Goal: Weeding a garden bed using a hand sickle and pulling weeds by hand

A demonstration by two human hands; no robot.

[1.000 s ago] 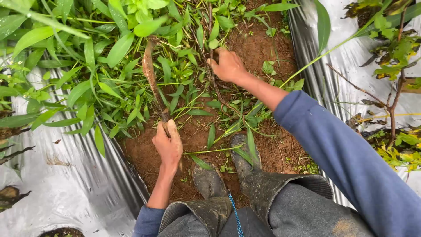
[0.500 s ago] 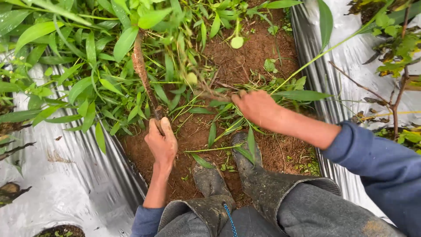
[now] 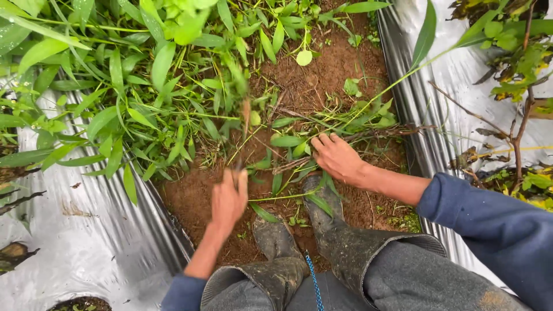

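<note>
A bunch of thin, limp weed stalks (image 3: 299, 163) is gripped by the closed right hand (image 3: 337, 156) low over the red soil (image 3: 190, 198), best taken near the roots, while a blurred tool handle (image 3: 245, 124) is clasped by the left hand (image 3: 228, 198).

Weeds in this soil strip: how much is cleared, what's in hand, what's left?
Done: bare soil around the boots. In hand: right hand grips pulled stems; left hand swings a blurred tool. Left: dense weeds fill the upper left.

Left hand (image 3: 228, 198) and its tool (image 3: 244, 124) motion-blurred.
</note>
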